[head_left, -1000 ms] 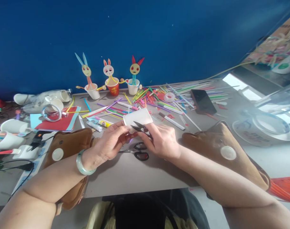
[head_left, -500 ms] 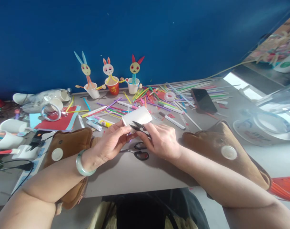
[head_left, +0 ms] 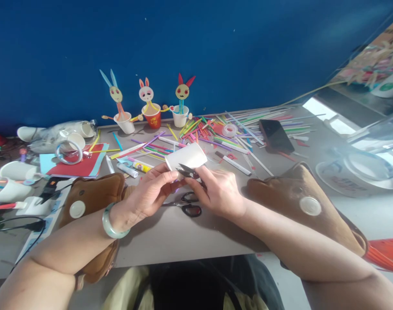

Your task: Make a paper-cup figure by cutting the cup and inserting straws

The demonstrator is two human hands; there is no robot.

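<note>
Now we grip the white paper cup (head_left: 185, 157) in our left hand (head_left: 146, 194), fingers closed, just beyond the black-handled scissors (head_left: 187, 206) on the table (head_left: 183, 234). Our right hand (head_left: 218, 192) pinches small snips (head_left: 187, 171), blades parted at the cup's rim. Barely shifted since before; cutting continues.

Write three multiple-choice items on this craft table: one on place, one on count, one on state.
1. Where does the phone lie?
A. right of the straws
B. by the red paper
C. under the cup

2. How many bunny figures stand at the wall?
A. two
B. three
C. five

3. The small snips at the white paper cup are
A. lying on the table
B. gripped by the right hand
C. hanging on the wall

Key: 1 A, it lies among the straws' right end; 2 B, three stand in cups; 3 B, the left hand holds the cup.
</note>
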